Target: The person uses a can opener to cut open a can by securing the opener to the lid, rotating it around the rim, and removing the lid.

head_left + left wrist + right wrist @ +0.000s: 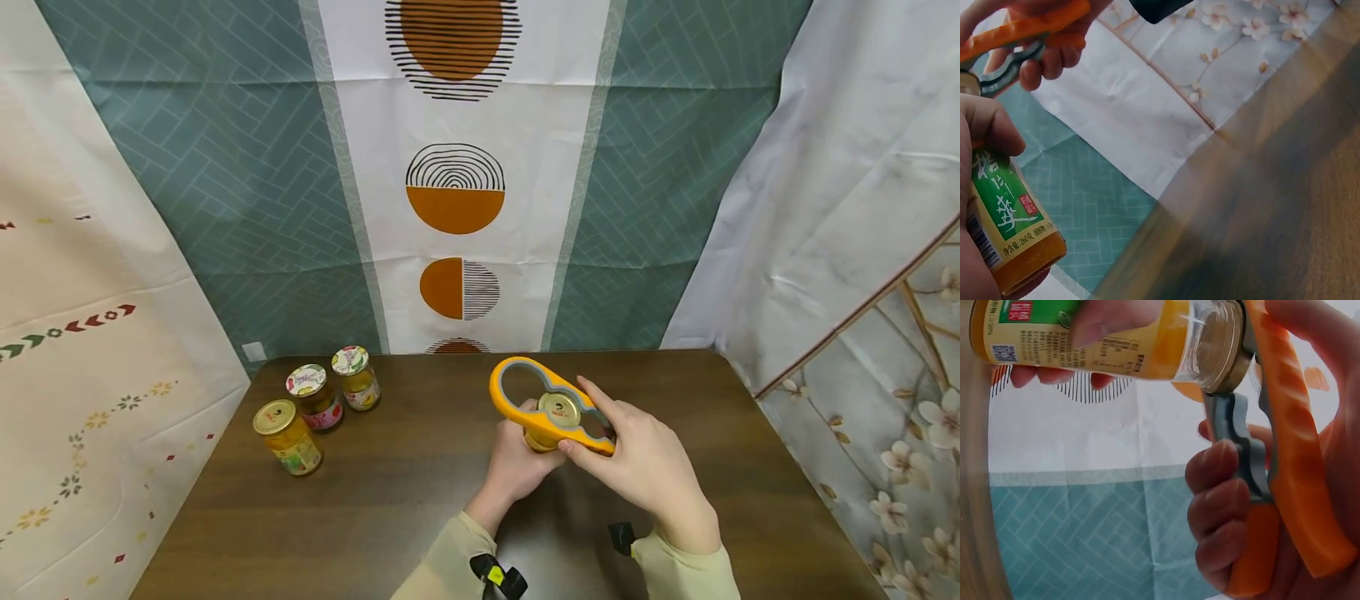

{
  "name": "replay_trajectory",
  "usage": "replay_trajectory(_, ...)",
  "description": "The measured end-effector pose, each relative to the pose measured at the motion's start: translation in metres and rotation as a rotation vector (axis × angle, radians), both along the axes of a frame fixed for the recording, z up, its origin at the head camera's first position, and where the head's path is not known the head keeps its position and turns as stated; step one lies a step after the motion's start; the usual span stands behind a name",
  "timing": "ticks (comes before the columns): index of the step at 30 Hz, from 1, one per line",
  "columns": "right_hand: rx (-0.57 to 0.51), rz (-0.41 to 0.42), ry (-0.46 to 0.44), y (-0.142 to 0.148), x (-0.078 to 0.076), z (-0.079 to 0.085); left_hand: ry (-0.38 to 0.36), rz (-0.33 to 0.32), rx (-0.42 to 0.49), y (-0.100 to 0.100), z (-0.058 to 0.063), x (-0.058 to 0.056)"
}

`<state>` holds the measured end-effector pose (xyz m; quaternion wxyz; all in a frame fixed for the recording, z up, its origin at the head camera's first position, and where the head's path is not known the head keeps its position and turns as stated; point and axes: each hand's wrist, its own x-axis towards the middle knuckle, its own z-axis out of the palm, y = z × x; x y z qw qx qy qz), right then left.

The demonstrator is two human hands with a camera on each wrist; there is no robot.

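Note:
My left hand (516,468) grips a glass jar (1007,209) with a green and cream label and amber contents. The jar has a gold lid (559,409), turned up toward the head camera. Around that lid sits an orange jar opener (1294,437) with a grey, wavy inner edge. My right hand (651,454) holds the opener by its handle end. In the right wrist view, curled fingers (1219,509) wrap one orange handle while the thumb side lies along the other. The lid rests against the grey inner edge there.
Three more jars stand at the table's left: one with a gold lid (275,417), one with a red-and-white lid (307,380), one with a green-patterned lid (350,361). Behind the brown table (397,508) hangs a patterned curtain (480,292).

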<state>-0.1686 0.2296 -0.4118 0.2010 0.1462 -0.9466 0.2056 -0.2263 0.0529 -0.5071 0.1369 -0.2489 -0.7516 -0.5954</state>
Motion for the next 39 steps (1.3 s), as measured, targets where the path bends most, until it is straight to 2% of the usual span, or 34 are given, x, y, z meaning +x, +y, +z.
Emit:
replay_trajectory(4, 0.004, -0.026, -0.015, -0.002, 0.004, 0.003, 0.037, -0.019, -0.01, -0.002, 0.0, -0.001)
replay_trajectory(8, 0.002, -0.052, -0.048, -0.005, 0.007, 0.006, 0.022, -0.031, -0.004, -0.003, 0.0, 0.0)
replay_trajectory(17, -0.007, -0.143, -0.094, -0.021, 0.008, 0.004, 0.009, 0.017, -0.016, -0.005, -0.003, 0.0)
replay_trajectory(24, 0.022, -0.126, -0.106, -0.029, 0.01, 0.002, -0.006, 0.035, 0.0, -0.006, -0.007, -0.003)
replay_trajectory(32, 0.023, -0.094, -0.056, -0.03, 0.013, 0.003, 0.004, 0.055, 0.003, -0.008, -0.007, -0.003)
replay_trajectory(39, 0.007, -0.071, 0.051, -0.03, 0.013, 0.004, 0.044, 0.023, 0.012, -0.01, -0.004, -0.003)
